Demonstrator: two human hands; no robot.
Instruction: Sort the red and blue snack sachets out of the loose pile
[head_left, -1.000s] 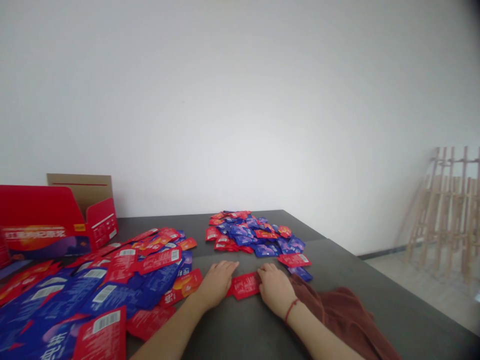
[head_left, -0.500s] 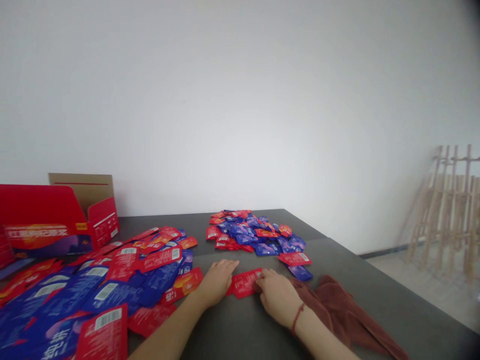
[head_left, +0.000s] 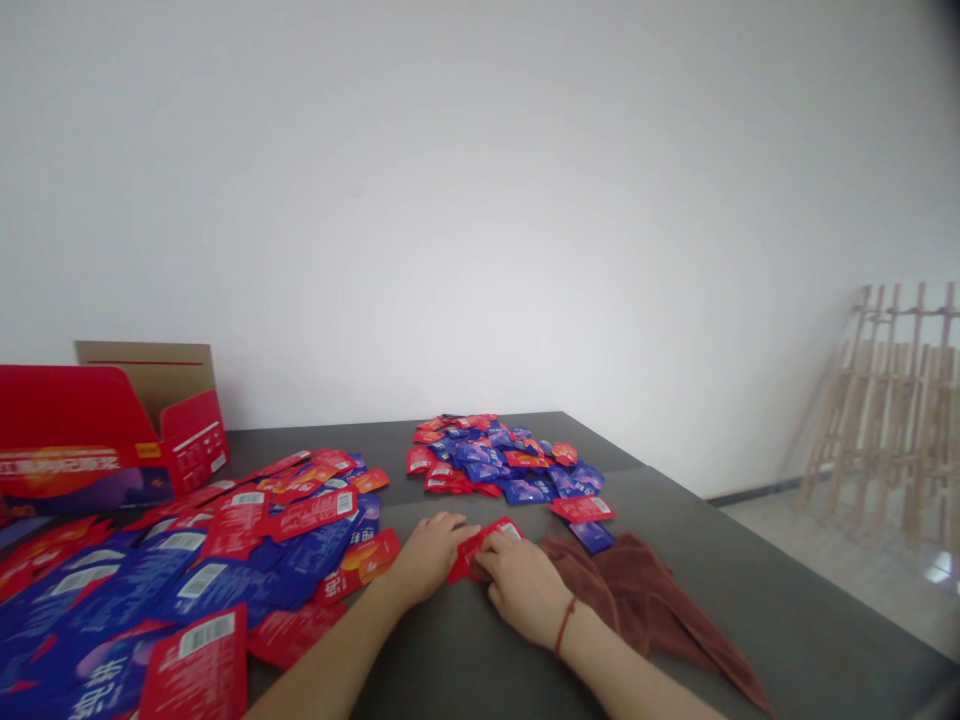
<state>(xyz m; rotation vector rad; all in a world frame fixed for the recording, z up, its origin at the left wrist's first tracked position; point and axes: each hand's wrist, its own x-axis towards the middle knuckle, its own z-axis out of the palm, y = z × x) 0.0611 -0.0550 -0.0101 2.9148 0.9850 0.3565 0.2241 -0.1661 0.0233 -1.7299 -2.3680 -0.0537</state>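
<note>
On the dark grey table [head_left: 750,590], a soft brown towel [head_left: 622,590] lies near the front edge, a heap of glossy red and blue foil sachets [head_left: 495,460] farther back. The right hand [head_left: 521,590] pinches a crumpled red sachet [head_left: 480,548] narrowly; the left hand [head_left: 429,560] touches its end, its grip unclear.

A red carton [head_left: 82,425] and brown towel [head_left: 622,590] lie on the table [head_left: 390,437]; a wooden rack [head_left: 885,420] leans against the wall [head_left: 480,200].

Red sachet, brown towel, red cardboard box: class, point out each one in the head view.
red sachet [head_left: 480,541], head view, its middle
brown towel [head_left: 622,590], head view, its central fold
red cardboard box [head_left: 67,415], head view, its red panel
</note>
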